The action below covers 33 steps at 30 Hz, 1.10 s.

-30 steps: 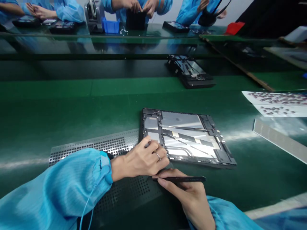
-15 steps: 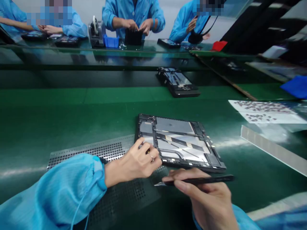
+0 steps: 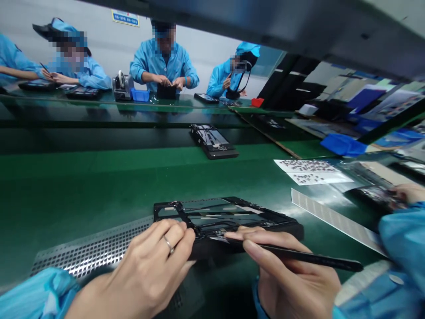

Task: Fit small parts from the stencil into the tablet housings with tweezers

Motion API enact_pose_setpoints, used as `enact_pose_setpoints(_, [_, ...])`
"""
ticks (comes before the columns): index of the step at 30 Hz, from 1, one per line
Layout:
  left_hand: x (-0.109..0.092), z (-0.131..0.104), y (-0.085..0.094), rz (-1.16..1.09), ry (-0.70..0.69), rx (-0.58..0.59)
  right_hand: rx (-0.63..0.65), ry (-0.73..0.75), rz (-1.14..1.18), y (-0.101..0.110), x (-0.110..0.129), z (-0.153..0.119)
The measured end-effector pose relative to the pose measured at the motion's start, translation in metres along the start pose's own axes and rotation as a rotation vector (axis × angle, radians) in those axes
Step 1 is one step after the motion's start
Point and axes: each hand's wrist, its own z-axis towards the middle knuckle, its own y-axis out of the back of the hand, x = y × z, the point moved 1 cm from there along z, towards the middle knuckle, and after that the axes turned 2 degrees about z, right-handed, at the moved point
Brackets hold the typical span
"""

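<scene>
An opened black tablet-like device [image 3: 229, 217] lies on the green bench before me, its flat cables and inner parts exposed. My left hand [image 3: 149, 261] is closed over its near left edge, fingertips on the inner parts and thumb at the outer side; the fingertips are partly hidden. In my right hand [image 3: 288, 261] I hold black tweezers [image 3: 308, 257] between thumb and fingers. Their pale tip touches or hovers just over the near rim; I cannot tell which. Beside the device, partly beneath my left hand, lies a perforated sheet [image 3: 99, 248].
Another opened device [image 3: 214, 141] lies farther back. To the right are a white sheet of small parts [image 3: 312, 170] and a pale strip [image 3: 335, 217]. A neighbour's hand [image 3: 410, 193] and sleeve show at the right. Co-workers sit opposite, near a blue bin [image 3: 140, 95]. An overhead beam [image 3: 299, 31] crosses the top.
My view has tilted up and nearer the device. The tweezers' tip has moved from in front of the device to its near rim. A neighbour's arm has appeared at the right.
</scene>
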Motion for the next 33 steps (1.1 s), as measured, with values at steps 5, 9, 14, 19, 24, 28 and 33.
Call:
enact_pose_setpoints(5, [0.0014,-0.0008,-0.0033,-0.017,0.011,0.006,-0.001,0.047,-0.016,-0.0021,0.0,0.0022])
enact_pose_setpoints(9, [0.0012,0.0004,-0.0011,-0.035,0.014,0.009,0.017,0.066,-0.054,-0.0024,-0.0001,0.0001])
enact_pose_setpoints(14, [0.0019,0.0011,-0.0008,-0.05,0.024,0.013,0.014,0.072,-0.071,-0.0005,-0.0017,-0.0028])
enact_pose_setpoints(19, [0.0018,-0.0001,-0.0013,-0.061,0.024,0.011,-0.001,0.078,-0.058,-0.0032,-0.0014,-0.0017])
enact_pose_setpoints(24, [0.0018,-0.0002,-0.0008,-0.069,0.023,0.017,-0.005,0.061,-0.023,-0.0042,-0.0009,-0.0009])
enact_pose_setpoints(28, [0.0019,0.0005,-0.0026,-0.076,0.019,0.0,0.025,0.044,-0.036,-0.0025,-0.001,-0.0018])
enact_pose_setpoints(33, [0.0011,0.0014,-0.0037,-0.058,0.008,0.006,0.041,0.064,-0.056,-0.0009,-0.0014,-0.002])
